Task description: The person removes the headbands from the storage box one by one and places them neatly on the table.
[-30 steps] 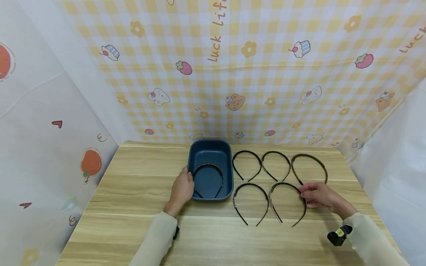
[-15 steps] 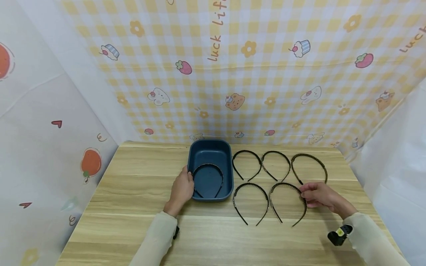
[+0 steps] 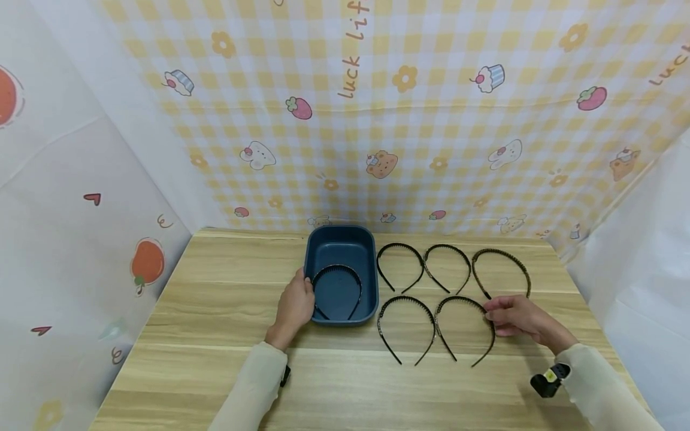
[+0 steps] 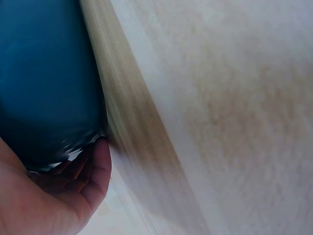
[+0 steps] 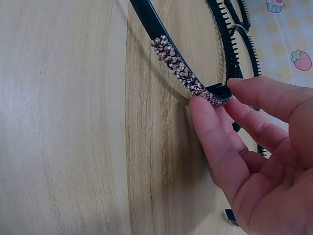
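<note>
A dark blue plastic basin (image 3: 341,323) stands at the back centre of the table, with one black toothed headband (image 3: 338,267) lying in it. My left hand (image 3: 295,304) holds the basin by its left wall; the left wrist view shows the fingertips curled against the blue side (image 4: 49,73). My right hand (image 3: 520,320) pinches the front-right black headband (image 3: 495,341) by its right side, between thumb and fingers. Seen from the right wrist, this headband carries pinkish sparkling stones (image 5: 178,68) on its outer face.
Right of the basin lie more headbands: a front-left one (image 3: 406,299), two in the back row (image 3: 400,245) (image 3: 447,246), and a brownish one (image 3: 501,252) just behind my right hand. A checked yellow cloth (image 3: 345,131) hangs behind the wooden table (image 3: 226,335).
The lower ends of the headband in my right hand have shifted slightly left. Both hands and the basin stay in place.
</note>
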`<state>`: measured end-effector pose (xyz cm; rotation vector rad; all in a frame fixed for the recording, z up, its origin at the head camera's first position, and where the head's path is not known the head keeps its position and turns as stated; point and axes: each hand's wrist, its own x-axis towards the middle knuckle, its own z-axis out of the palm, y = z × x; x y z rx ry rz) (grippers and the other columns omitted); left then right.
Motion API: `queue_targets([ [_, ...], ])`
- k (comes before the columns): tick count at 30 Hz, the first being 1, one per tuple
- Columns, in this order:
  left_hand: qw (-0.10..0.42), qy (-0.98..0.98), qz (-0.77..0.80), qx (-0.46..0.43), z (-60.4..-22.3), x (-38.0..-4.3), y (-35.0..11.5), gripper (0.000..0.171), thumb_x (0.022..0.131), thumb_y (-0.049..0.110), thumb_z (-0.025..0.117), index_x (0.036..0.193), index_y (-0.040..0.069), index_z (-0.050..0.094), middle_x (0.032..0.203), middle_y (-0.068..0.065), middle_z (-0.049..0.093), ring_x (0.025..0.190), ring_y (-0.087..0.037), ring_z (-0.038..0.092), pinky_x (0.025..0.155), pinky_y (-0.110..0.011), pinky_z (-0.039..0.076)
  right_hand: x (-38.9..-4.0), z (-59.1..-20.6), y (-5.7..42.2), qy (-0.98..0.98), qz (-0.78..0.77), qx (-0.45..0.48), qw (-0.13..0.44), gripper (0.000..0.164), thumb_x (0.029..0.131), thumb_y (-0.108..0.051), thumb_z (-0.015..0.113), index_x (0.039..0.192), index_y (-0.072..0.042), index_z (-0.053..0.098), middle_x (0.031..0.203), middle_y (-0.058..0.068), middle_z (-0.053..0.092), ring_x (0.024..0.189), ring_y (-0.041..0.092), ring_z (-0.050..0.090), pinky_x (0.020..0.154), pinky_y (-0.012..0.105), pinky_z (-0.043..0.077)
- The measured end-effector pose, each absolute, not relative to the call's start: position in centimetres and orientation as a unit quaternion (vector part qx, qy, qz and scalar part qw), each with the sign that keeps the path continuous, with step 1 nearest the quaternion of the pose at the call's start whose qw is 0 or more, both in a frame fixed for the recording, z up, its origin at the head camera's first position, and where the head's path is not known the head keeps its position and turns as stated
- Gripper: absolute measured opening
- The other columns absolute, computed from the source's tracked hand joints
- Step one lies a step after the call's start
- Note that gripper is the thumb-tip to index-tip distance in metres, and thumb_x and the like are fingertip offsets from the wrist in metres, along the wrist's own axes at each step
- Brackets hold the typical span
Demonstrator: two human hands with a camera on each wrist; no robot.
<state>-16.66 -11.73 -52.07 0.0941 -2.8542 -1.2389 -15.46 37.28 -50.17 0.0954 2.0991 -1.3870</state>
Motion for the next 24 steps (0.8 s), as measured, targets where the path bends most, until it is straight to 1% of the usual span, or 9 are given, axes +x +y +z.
queue_targets([
  [4,0.014,-0.917,-0.397,0.031,-52.1,-16.7,-11.8,0.038,0.107,0.015,0.036,0.139,-0.002,0.047,0.126,-0.023,0.063,0.109,-0.037,0.064,0.088,-0.053,0.051,-15.5,-50.2,37.4,0.787,-0.529,0.033,0.316,0.045,0.098,-0.009,0.059,0.131,0.019,0.046,0.100,0.004,0.068,0.084,0.017,0.069,0.074,0.033,0.059],
  [8,0.015,-0.917,-0.398,0.033,-52.1,-16.7,-11.8,0.036,0.107,0.015,0.036,0.137,-0.001,0.048,0.122,-0.022,0.065,0.106,-0.036,0.065,0.085,-0.052,0.051,-15.5,-49.9,37.5,0.779,-0.537,0.031,0.323,0.045,0.099,-0.009,0.058,0.131,0.019,0.045,0.101,0.005,0.067,0.084,0.016,0.068,0.075,0.033,0.059],
  [16,0.019,-0.917,-0.396,0.032,-52.1,-16.7,-11.8,0.035,0.107,0.015,0.036,0.135,-0.001,0.050,0.118,-0.022,0.066,0.103,-0.036,0.065,0.084,-0.052,0.051,-15.4,-49.5,37.5,0.774,-0.540,0.047,0.327,0.043,0.099,-0.010,0.058,0.131,0.017,0.047,0.099,0.006,0.064,0.086,0.017,0.066,0.077,0.034,0.059],
  [21,0.021,-0.919,-0.394,0.028,-52.3,-16.7,-11.8,0.035,0.107,0.014,0.036,0.134,-0.002,0.050,0.118,-0.023,0.066,0.103,-0.037,0.065,0.084,-0.052,0.051,-15.7,-49.2,37.6,0.790,-0.527,0.034,0.312,0.042,0.099,-0.010,0.058,0.129,0.018,0.049,0.102,0.004,0.067,0.087,0.014,0.067,0.077,0.033,0.058],
  [24,0.024,-0.919,-0.393,0.028,-52.3,-16.7,-11.8,0.034,0.107,0.014,0.037,0.134,-0.002,0.050,0.117,-0.023,0.066,0.102,-0.037,0.066,0.083,-0.052,0.052,-16.0,-48.7,37.3,0.806,-0.512,0.024,0.295,0.043,0.099,-0.012,0.057,0.129,0.018,0.049,0.106,0.006,0.068,0.089,0.013,0.067,0.077,0.032,0.058],
])
